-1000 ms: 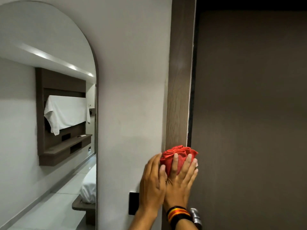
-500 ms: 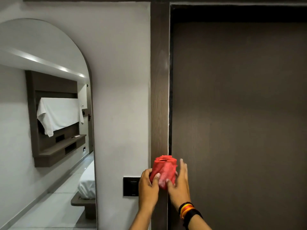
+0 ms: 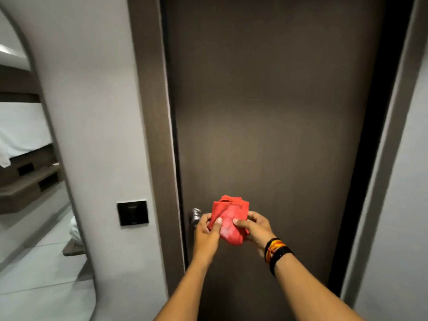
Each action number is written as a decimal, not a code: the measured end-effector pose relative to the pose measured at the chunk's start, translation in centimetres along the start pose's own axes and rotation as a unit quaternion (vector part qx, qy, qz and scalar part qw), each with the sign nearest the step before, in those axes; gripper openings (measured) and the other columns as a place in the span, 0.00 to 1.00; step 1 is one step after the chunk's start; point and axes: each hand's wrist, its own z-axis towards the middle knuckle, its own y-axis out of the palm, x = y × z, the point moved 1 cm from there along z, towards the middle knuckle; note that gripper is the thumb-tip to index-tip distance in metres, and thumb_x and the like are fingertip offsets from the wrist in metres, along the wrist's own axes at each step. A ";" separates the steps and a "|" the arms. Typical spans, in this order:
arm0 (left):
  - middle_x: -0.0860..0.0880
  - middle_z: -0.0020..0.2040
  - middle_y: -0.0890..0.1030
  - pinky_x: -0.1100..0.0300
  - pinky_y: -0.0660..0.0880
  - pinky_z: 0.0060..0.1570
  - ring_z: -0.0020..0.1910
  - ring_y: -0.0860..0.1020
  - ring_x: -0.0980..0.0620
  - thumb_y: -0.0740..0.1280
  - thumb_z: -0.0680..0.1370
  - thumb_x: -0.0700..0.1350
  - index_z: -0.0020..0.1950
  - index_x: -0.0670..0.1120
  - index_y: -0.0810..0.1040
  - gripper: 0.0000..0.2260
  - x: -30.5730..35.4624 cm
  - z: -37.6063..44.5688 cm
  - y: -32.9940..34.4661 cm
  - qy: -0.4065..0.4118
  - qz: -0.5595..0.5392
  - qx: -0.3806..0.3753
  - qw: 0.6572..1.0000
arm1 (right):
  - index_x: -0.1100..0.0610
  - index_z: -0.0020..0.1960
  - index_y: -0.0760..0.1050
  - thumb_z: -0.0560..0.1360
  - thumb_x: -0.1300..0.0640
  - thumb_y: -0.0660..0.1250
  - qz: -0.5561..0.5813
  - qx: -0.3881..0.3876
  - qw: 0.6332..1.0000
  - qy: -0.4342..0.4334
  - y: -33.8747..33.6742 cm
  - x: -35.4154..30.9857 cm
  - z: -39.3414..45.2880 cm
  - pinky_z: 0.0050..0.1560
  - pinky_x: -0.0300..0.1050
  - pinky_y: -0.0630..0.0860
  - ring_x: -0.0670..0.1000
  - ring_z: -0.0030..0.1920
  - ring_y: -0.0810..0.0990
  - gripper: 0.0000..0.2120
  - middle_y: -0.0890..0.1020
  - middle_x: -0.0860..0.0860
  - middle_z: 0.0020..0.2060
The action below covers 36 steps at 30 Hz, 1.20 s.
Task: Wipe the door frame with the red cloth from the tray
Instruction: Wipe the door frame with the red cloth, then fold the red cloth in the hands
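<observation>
Head view: dark door, brown door frame, grey wall.

A dark brown door fills the middle of the view, with pale grey wall on its left and more on the far right. A black switch plate sits on the left wall. At the left edge an arched mirror reflects white bedding, a dark wooden shelf unit and a light tiled floor.
</observation>
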 end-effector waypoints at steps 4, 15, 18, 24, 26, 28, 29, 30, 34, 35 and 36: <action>0.44 0.47 0.85 0.52 0.79 0.50 0.45 0.81 0.50 0.72 0.80 0.40 0.53 0.39 0.82 0.05 -1.9 -1.6 5.9 -0.031 0.029 -0.052 0.998 | 0.65 0.64 0.77 0.71 0.69 0.74 0.015 0.054 0.998 -0.008 -7.8 1.3 -0.4 0.40 0.43 0.83 0.54 0.43 0.84 0.22 0.85 0.60 0.50; 0.34 0.47 0.86 0.39 0.83 0.53 0.44 0.84 0.39 0.74 0.77 0.42 0.47 0.39 0.84 0.06 -14.0 -13.5 26.8 -0.175 0.148 -0.244 0.942 | 0.64 0.58 0.79 0.66 0.66 0.80 -0.046 0.268 0.958 0.090 -32.7 13.2 -6.1 0.41 0.46 0.84 0.56 0.45 0.85 0.22 0.85 0.59 0.50; 0.35 0.43 0.85 0.37 0.83 0.52 0.44 0.85 0.34 0.73 0.78 0.42 0.46 0.38 0.82 0.07 -19.7 -19.6 32.1 -0.227 0.163 -0.287 0.916 | 0.63 0.56 0.80 0.65 0.67 0.80 -0.063 0.329 0.932 0.136 -39.2 18.9 -8.9 0.40 0.41 0.79 0.54 0.43 0.82 0.21 0.83 0.56 0.47; 0.43 0.47 0.86 0.41 0.83 0.53 0.47 0.85 0.38 0.73 0.78 0.45 0.50 0.44 0.85 0.05 -28.8 -29.5 38.6 -0.275 0.201 -0.346 0.874 | 0.58 0.49 0.78 0.68 0.67 0.78 -0.072 0.393 0.887 0.233 -48.4 29.3 -14.1 0.51 0.50 0.81 0.57 0.45 0.82 0.14 0.84 0.57 0.47; 0.44 0.48 0.87 0.42 0.83 0.54 0.47 0.85 0.40 0.72 0.78 0.46 0.54 0.46 0.85 0.07 -31.3 -31.5 40.1 -0.280 0.211 -0.359 0.865 | 0.57 0.48 0.78 0.68 0.67 0.77 -0.075 0.406 0.876 0.248 -50.5 32.0 -15.0 0.50 0.49 0.80 0.57 0.45 0.82 0.13 0.83 0.56 0.45; 0.46 0.51 0.87 0.43 0.83 0.56 0.49 0.85 0.42 0.71 0.79 0.47 0.58 0.47 0.84 0.09 -33.8 -33.0 41.5 -0.277 0.225 -0.368 0.859 | 0.55 0.44 0.78 0.68 0.66 0.77 -0.101 0.408 0.869 0.259 -52.5 34.5 -15.3 0.50 0.48 0.80 0.55 0.43 0.81 0.11 0.83 0.54 0.41; 0.46 0.52 0.87 0.43 0.83 0.58 0.50 0.85 0.43 0.70 0.80 0.47 0.60 0.48 0.84 0.10 -35.0 -33.5 42.1 -0.270 0.233 -0.374 0.856 | 0.54 0.43 0.78 0.69 0.66 0.76 -0.109 0.409 0.866 0.266 -53.2 35.6 -15.3 0.50 0.48 0.80 0.55 0.42 0.81 0.10 0.82 0.53 0.40; 0.46 0.53 0.86 0.43 0.82 0.59 0.52 0.85 0.42 0.69 0.81 0.47 0.62 0.48 0.83 0.11 -36.0 -33.9 42.6 -0.265 0.240 -0.383 0.852 | 0.55 0.43 0.78 0.69 0.67 0.75 -0.106 0.413 0.863 0.271 -53.8 36.5 -15.2 0.52 0.49 0.80 0.55 0.42 0.80 0.09 0.82 0.53 0.40; 0.43 0.62 0.84 0.43 0.79 0.66 0.61 0.82 0.40 0.65 0.82 0.42 0.68 0.49 0.80 0.15 -40.7 -35.8 44.9 -0.258 0.250 -0.439 0.824 | 0.63 0.48 0.83 0.73 0.67 0.68 -0.111 0.429 0.841 0.309 -56.3 41.9 -15.2 0.58 0.54 0.80 0.57 0.45 0.81 0.06 0.84 0.58 0.42; 0.44 0.64 0.83 0.44 0.77 0.68 0.63 0.81 0.41 0.65 0.82 0.41 0.70 0.50 0.79 0.16 -41.6 -36.2 45.2 -0.255 0.253 -0.453 0.816 | 0.63 0.50 0.83 0.74 0.66 0.67 -0.111 0.427 0.838 0.322 -56.8 43.0 -15.3 0.59 0.54 0.79 0.59 0.47 0.82 0.08 0.85 0.59 0.45; 0.45 0.66 0.82 0.45 0.76 0.69 0.65 0.80 0.42 0.64 0.82 0.40 0.71 0.51 0.78 0.18 -42.9 -36.8 45.6 -0.259 0.254 -0.467 0.806 | 0.61 0.52 0.83 0.75 0.64 0.68 -0.113 0.428 0.833 0.333 -57.4 44.5 -15.4 0.60 0.53 0.79 0.59 0.49 0.82 0.09 0.86 0.59 0.47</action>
